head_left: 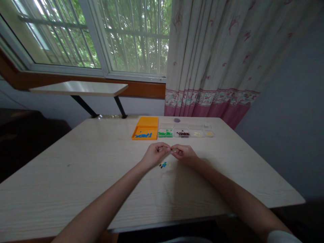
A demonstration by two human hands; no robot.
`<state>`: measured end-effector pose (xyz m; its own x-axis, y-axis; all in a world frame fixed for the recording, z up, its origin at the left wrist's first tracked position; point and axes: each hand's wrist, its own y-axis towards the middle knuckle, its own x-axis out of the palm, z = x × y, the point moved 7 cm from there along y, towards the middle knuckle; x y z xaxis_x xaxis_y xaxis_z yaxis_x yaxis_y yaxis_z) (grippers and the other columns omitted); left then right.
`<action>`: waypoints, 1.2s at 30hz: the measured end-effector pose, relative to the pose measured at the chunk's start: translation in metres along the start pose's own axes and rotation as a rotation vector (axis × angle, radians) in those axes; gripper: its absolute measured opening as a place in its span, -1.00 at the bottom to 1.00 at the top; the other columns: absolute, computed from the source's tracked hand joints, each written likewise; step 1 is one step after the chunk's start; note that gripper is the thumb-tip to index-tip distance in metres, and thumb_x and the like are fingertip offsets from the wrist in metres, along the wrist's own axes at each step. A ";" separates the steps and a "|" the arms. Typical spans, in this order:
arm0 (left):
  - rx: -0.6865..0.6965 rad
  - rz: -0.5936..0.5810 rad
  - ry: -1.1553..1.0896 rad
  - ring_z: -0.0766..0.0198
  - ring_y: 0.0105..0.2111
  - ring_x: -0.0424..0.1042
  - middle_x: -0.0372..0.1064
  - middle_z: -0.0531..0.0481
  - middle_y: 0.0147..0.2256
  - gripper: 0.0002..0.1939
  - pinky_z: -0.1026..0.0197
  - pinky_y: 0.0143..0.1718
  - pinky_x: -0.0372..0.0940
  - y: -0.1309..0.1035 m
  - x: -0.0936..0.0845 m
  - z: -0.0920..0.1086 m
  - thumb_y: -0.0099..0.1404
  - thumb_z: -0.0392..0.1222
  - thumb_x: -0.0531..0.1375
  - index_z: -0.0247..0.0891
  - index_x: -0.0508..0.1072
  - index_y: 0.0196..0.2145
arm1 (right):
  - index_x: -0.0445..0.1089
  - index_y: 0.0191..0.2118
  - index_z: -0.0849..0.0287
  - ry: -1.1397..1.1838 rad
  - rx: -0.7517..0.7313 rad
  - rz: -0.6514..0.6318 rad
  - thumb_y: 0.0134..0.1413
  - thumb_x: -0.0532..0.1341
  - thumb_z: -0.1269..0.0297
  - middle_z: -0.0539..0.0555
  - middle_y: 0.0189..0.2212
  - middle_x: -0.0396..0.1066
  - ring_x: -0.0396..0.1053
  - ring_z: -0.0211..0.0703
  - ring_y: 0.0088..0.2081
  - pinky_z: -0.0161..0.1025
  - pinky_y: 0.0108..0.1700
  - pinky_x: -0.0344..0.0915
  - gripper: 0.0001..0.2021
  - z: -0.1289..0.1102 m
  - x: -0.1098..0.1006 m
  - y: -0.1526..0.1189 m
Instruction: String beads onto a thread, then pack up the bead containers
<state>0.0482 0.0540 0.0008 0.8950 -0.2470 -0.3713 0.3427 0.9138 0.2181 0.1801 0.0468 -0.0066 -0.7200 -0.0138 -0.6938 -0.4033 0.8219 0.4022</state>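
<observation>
My left hand [157, 153] and my right hand [184, 153] meet fingertip to fingertip above the table, both closed in a pinch. Something tiny and dark shows between the fingertips, too small to name. Just below the hands, a small cluster of blue, green, dark and pale pieces [164, 164] lies on the tabletop. Beyond the hands stands an open orange box [133, 137] with blue pieces [143, 135] in it. To its right, clear compartments hold green pieces [165, 133], dark brown pieces [182, 133], pale pieces [197, 134] and yellow pieces [209, 134].
The light wooden table [101, 168] spreads out on both sides of my arms. A raised shelf [83, 88] on black supports stands at the back left. A grey round object [177, 120] lies behind the compartments. A curtain [202, 60] hangs beyond the back edge.
</observation>
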 end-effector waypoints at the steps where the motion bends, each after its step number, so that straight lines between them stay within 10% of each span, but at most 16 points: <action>1: -0.004 0.007 -0.020 0.47 -0.64 -0.08 -0.08 0.18 -0.69 -0.66 0.38 -0.63 -0.16 0.000 0.000 -0.001 0.10 0.01 0.14 -0.38 0.47 -0.37 | 0.40 -0.25 0.13 0.000 -0.003 0.021 0.04 0.14 0.18 -0.09 -0.64 0.31 0.19 -0.37 -0.62 -0.45 -0.55 0.08 -0.80 -0.002 0.000 0.000; 36: -0.001 0.048 -0.021 0.47 -0.65 -0.08 -0.06 0.20 -0.69 -0.67 0.38 -0.61 -0.14 -0.001 -0.003 -0.001 0.09 -0.01 0.16 -0.37 0.47 -0.35 | 0.41 -0.38 0.18 -0.059 -0.166 0.279 -0.01 0.15 0.24 -0.09 -0.71 0.23 0.17 -0.39 -0.66 -0.46 -0.54 0.12 -0.85 -0.017 -0.020 -0.005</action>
<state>0.0452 0.0542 0.0012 0.9160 -0.2099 -0.3418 0.2994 0.9249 0.2343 0.1865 0.0333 0.0158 -0.7835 0.2364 -0.5746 -0.2851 0.6849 0.6705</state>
